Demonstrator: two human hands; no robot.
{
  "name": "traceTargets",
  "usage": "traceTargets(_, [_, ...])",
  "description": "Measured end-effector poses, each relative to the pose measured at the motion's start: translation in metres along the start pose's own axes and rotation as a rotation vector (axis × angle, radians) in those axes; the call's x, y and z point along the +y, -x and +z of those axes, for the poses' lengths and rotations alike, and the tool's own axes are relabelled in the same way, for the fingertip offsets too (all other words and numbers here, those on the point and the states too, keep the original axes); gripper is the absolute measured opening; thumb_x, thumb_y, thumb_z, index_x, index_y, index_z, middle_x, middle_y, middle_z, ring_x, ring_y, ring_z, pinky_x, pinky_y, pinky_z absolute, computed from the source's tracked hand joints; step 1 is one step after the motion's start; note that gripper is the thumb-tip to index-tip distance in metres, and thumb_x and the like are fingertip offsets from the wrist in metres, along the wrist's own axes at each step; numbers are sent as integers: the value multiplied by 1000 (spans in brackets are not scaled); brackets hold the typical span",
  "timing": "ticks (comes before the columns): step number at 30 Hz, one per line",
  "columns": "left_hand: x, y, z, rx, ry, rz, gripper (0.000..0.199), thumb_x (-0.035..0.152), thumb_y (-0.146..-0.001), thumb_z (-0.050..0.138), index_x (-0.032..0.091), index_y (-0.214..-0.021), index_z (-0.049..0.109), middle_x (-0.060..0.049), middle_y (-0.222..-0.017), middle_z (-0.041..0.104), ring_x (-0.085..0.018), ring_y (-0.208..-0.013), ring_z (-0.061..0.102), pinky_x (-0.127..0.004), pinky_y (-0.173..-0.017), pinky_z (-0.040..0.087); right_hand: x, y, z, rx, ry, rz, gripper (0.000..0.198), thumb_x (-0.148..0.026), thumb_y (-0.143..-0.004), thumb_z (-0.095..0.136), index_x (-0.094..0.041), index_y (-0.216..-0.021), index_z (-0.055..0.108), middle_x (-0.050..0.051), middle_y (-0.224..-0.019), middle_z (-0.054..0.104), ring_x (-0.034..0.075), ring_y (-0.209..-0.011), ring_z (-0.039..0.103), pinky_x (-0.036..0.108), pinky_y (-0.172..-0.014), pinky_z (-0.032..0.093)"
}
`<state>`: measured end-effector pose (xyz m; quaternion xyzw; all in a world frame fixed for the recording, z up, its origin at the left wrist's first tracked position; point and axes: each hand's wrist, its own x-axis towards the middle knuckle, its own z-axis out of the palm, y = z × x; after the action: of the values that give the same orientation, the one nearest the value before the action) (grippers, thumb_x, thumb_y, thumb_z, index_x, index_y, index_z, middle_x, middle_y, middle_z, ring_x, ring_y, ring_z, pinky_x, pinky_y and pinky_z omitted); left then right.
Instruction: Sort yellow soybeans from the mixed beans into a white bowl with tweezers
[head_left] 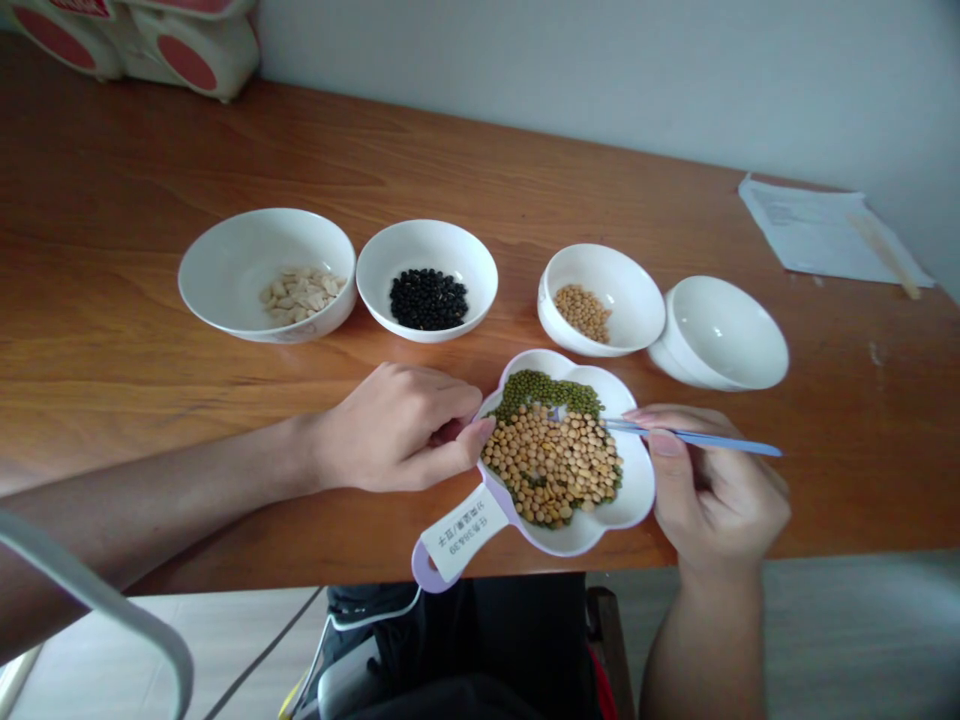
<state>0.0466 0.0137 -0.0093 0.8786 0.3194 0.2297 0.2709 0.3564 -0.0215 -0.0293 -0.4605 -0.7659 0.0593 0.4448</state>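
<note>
A white flower-shaped dish with a lilac rim and a labelled handle sits at the table's front edge. It holds yellow soybeans and green mung beans, the green ones mostly along the far side. My left hand is closed on the dish's left rim, thumb and bent forefinger pinching it. In my right hand, at the dish's right side, are thin blue tweezers. Their tips point left over the beans; whether a bean is between them I cannot tell.
Behind the dish stand four white bowls: one with pale flat seeds, one with black beans, one with soybeans, and a rightmost bowl showing no contents. Papers lie at the back right. A grey curved tube crosses the lower left.
</note>
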Motion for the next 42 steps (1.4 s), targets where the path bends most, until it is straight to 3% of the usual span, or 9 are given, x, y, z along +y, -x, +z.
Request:
traceTargets(22, [0, 1, 1, 13, -30, 34, 37, 28, -107, 47, 21, -71, 42, 4, -63, 49, -11, -54, 42, -30, -55, 31, 0, 1, -1, -14, 4, 17, 29, -6, -93, 68, -25, -114, 75, 6, -102, 80, 21, -90, 75, 37, -80, 62])
traceTargets(33, [-1, 2, 1, 3, -24, 26, 36, 29, -107, 47, 21, -72, 43, 4, -64, 49, -11, -55, 44, -31, -55, 32, 1, 2, -2, -15, 23, 24, 23, -8, -94, 67, -23, -109, 75, 4, -100, 81, 18, -89, 76, 32, -82, 62])
traceTargets(37, [0, 1, 1, 1, -22, 22, 36, 29, -107, 47, 21, -72, 44, 4, -64, 50, -11, -56, 45, -31, -56, 33, 0, 4, -1, 62, -3, 68, 17, -13, -96, 66, -24, -103, 77, 2, -96, 81, 19, -85, 77, 32, -77, 62])
traceTargets(42, [1, 1, 0, 2, -32, 16, 35, 27, -106, 46, 21, -71, 43, 4, -63, 49, -12, -55, 44, -30, -56, 32, -7, -13, 8, 276, -34, 110, 13, -22, -100, 65, -23, -99, 78, 2, -88, 80, 19, -76, 77, 33, -70, 62])
